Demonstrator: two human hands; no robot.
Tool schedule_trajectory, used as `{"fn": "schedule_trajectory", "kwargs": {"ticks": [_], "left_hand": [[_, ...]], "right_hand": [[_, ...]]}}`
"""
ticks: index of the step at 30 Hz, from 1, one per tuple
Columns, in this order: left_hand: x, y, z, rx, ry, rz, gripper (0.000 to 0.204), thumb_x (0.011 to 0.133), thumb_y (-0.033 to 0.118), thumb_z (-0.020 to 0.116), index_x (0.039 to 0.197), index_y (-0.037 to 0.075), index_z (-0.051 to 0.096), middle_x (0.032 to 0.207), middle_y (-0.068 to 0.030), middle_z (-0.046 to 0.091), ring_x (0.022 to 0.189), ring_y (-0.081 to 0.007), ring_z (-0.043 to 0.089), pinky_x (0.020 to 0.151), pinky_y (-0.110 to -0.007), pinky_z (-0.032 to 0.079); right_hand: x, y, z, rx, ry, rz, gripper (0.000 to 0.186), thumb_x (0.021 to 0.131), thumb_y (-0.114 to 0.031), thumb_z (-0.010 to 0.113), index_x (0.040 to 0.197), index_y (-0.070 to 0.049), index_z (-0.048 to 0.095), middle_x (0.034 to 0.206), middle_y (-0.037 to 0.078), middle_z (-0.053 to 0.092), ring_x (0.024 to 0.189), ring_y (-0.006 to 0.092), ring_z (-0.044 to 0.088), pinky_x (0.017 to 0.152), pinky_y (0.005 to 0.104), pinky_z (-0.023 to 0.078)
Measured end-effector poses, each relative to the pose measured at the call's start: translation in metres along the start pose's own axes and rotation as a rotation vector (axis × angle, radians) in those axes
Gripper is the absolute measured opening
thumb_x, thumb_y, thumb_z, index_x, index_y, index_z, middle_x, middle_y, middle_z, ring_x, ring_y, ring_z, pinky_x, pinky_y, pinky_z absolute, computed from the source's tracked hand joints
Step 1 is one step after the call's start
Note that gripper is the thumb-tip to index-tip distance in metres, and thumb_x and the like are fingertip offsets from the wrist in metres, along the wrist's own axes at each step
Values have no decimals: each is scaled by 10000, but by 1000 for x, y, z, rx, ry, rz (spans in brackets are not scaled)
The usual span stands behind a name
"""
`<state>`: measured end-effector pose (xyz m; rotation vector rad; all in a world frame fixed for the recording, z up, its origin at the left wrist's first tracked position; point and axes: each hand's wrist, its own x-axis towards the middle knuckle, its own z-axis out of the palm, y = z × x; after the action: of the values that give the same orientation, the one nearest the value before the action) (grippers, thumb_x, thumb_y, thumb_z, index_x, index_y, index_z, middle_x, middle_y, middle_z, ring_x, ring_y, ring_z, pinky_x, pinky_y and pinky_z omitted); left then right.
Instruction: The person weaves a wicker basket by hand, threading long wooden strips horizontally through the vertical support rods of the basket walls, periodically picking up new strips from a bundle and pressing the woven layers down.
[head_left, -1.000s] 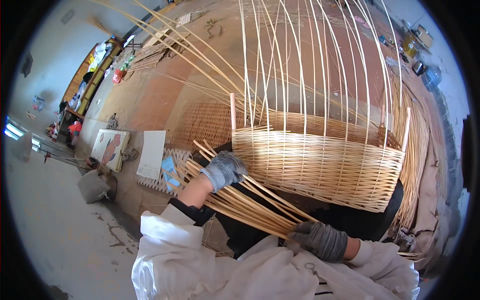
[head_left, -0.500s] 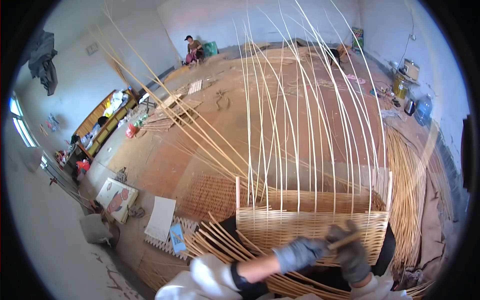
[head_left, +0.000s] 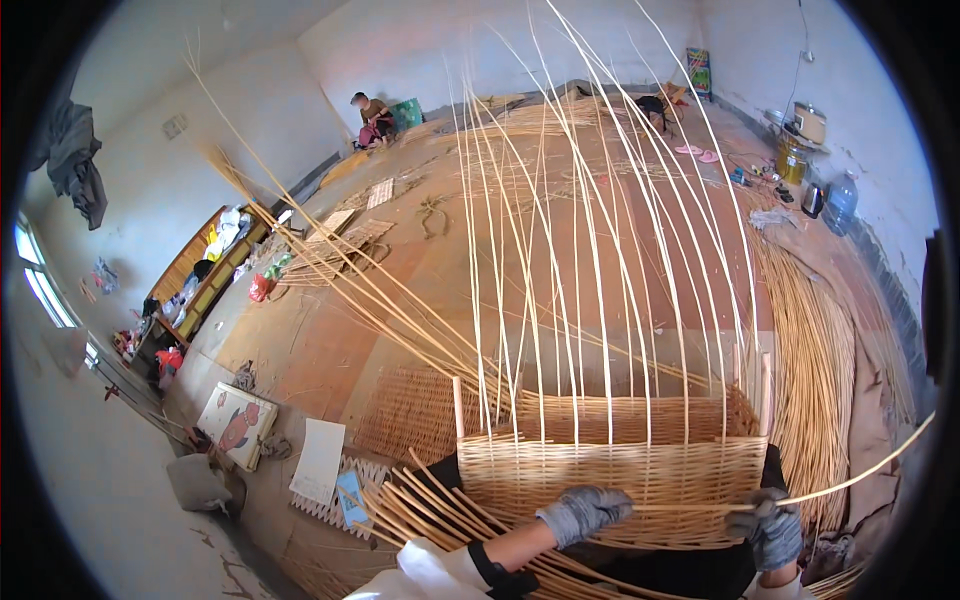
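A rectangular woven wicker basket (head_left: pixel 540 485) stands in front of me, with tall pale upright rods (head_left: pixel 610 330) rising from its walls. My left hand (head_left: pixel 585 512), in a grey glove, is closed at the left end of a long wicker rod (head_left: pixel 860 468), against the lower front wall. Farther right along that rod, my right hand (head_left: pixel 768 527), also gloved, is closed round it by the basket's right corner. From there the rod curves up past the right. A fan of thicker peeled rods (head_left: pixel 440 510) lies under my left forearm.
A big bundle of rods (head_left: pixel 805 370) lies along the right. On the left are a woven panel (head_left: pixel 410 415), a white sheet (head_left: pixel 318 460) and a picture board (head_left: pixel 235 425). Long rods (head_left: pixel 390 300) slant out to the far left. Another person (head_left: pixel 374 120) sits by the far wall.
My hands have drawn apart: the right went right and the left slightly left. A brown stick-like piece seen at my right hand earlier no longer shows; a long rod now spans both hands.
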<state>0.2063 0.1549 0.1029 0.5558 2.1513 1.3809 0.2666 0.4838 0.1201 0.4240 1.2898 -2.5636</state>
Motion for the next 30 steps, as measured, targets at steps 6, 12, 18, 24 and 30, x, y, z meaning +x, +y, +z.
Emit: {"fn": "schedule_trajectory", "kwargs": {"ticks": [6, 12, 18, 24, 30], "left_hand": [[-26, -10, 28, 400, -305, -76, 337, 862, 313, 504, 1085, 72, 579, 1087, -178, 572, 1003, -332, 539, 858, -377, 426], [-29, 31, 10, 457, -1054, -401, 472, 830, 355, 474, 1220, 90, 492, 1278, -163, 456, 1182, -306, 427, 983, -365, 341], [100, 57, -1, 226, 359, -110, 426, 869, 124, 510, 1285, 85, 427, 941, -139, 598, 851, -196, 592, 715, -267, 461], [142, 35, -7, -80, 154, -155, 435, 875, 87, 507, 1298, 79, 412, 969, -148, 601, 849, -155, 583, 634, -266, 492], [125, 31, -3, 330, 7, -123, 363, 867, 151, 545, 1217, 69, 497, 976, -154, 626, 848, -241, 610, 692, -314, 504]], "right_hand": [[-15, -31, 36, -767, 61, -229, 109, 806, -122, 527, 862, -33, 556, 822, 95, 585, 702, 197, 561, 611, 321, 484], [-18, -78, -23, -106, 43, -356, 170, 771, -141, 639, 773, -1, 541, 804, 191, 602, 698, 313, 637, 628, 402, 567], [-3, -86, -29, -261, 345, -597, 184, 806, -132, 620, 874, 26, 555, 835, 195, 622, 681, 278, 639, 633, 386, 566], [13, -76, -40, -175, 175, -434, 264, 760, -164, 667, 910, 23, 557, 874, 213, 623, 729, 316, 647, 660, 410, 567], [29, -104, -51, -155, -18, -271, 253, 703, -119, 709, 857, 22, 567, 905, 203, 611, 764, 327, 644, 664, 430, 566]]}}
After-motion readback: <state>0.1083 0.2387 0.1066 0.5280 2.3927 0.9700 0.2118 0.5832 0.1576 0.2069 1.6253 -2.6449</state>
